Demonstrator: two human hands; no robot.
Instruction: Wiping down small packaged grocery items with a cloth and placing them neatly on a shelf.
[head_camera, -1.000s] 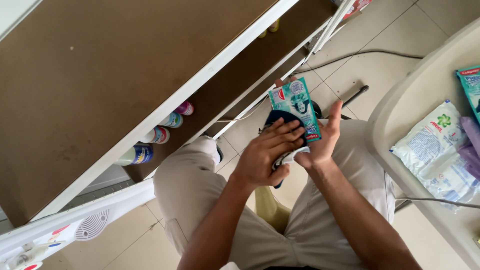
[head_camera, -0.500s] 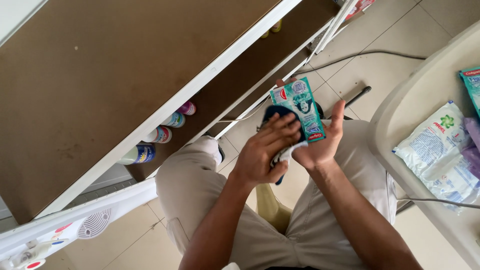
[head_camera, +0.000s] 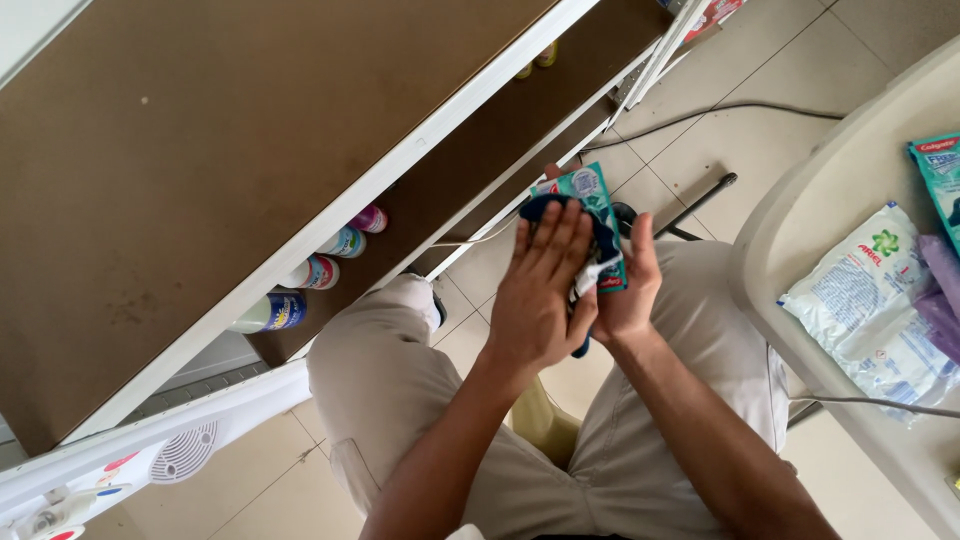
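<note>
My right hand (head_camera: 628, 290) holds a small teal and red box (head_camera: 592, 205) upright above my knees. My left hand (head_camera: 543, 290) lies flat across the front of the box and presses a dark blue cloth (head_camera: 590, 250) against it. Most of the box is hidden under the fingers and the cloth. I am seated, and my beige trousers (head_camera: 400, 370) fill the lower middle of the view.
A brown shelf with a white edge (head_camera: 330, 215) runs diagonally on the left, with several small bottles (head_camera: 320, 270) below it. A white round table (head_camera: 800, 290) at right carries plastic packets (head_camera: 880, 300). A cable (head_camera: 720, 110) crosses the tiled floor.
My left hand has slid up over the box with the cloth and now covers more of its front. The right hand has kept its hold.
</note>
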